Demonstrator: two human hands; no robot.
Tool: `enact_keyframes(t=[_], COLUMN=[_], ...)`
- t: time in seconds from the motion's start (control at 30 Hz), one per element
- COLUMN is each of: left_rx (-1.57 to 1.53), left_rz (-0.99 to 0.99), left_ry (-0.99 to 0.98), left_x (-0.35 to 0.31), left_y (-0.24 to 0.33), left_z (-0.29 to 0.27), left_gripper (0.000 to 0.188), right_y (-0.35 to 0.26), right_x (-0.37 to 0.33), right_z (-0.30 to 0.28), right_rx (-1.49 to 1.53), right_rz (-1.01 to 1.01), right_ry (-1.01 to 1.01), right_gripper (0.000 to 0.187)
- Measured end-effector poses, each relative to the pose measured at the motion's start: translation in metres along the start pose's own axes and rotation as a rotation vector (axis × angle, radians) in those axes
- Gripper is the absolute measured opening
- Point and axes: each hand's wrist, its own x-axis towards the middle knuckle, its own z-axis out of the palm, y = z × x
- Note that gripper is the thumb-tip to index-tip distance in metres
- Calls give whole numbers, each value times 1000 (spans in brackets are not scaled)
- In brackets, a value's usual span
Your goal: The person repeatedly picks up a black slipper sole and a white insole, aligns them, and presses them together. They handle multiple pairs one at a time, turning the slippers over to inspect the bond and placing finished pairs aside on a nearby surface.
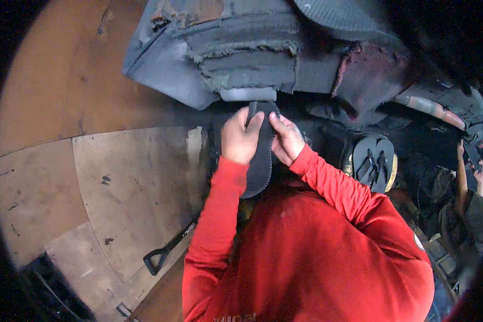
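Note:
A dark rubber sandal sole (260,161) stands on edge in front of my chest, its toe end up near a grey machine part (248,94). My left hand (240,138) grips the sole's upper part from the left, thumb across its top. On the other side, my right hand (287,138) pinches the same end from the right. Both arms wear red sleeves.
A large worn grey machine (236,48) fills the top. A pair of black flip-flops (373,161) lies on a round stand to the right. Another person's hands (469,161) work at the far right. Brown board flooring (129,182) and a black handled tool (163,255) lie left.

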Motion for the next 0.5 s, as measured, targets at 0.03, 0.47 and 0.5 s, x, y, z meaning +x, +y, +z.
enact_keyframes(t=[0.03, 0.47, 0.5], left_rx=[-232, -817, -821], left_rz=[66, -235, -230], left_ry=[53, 109, 138], left_x=[-6, -18, -19], left_y=[1, -11, -12], left_z=[5, 28, 30], left_gripper=[19, 28, 28], right_y=[-5, -33, -35], right_x=[3, -50, -50], right_z=[-1, 1, 0], right_rx=[-72, -2079, -2085], right_rz=[5, -964, -830], right_ry=[-32, 85, 130], right_gripper=[28, 74, 69])
